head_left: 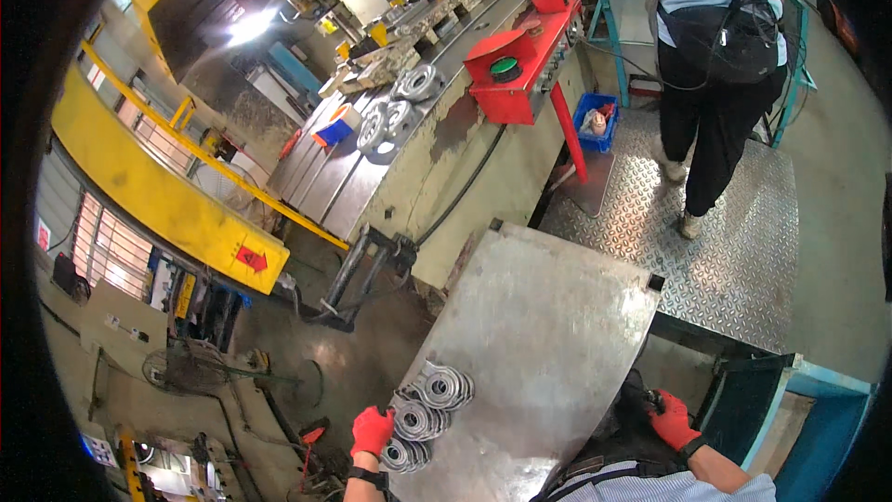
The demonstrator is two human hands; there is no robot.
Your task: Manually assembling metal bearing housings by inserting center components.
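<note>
My left hand (372,431), in a red glove, is beside several stacks of grey ring-shaped metal parts (420,420) on the left edge of a bare metal table (548,316). Its fingers are curled together at the edge of the middle stack; whether they grip a part there is hidden. My right hand (674,422), also red-gloved, is off the table's right side, close to my body. It is closed around something small and dark that I cannot make out. More ring-shaped metal parts (386,124) lie on the machine bed (321,177) ahead.
A red control box (520,74) on a red post stands by the machine bed. Beyond the table, another person (720,65) stands on a patterned metal plate (688,260), near a blue crate (595,121). A yellow machine arm (167,195) crosses the left; a blue frame (790,409) stands at lower right.
</note>
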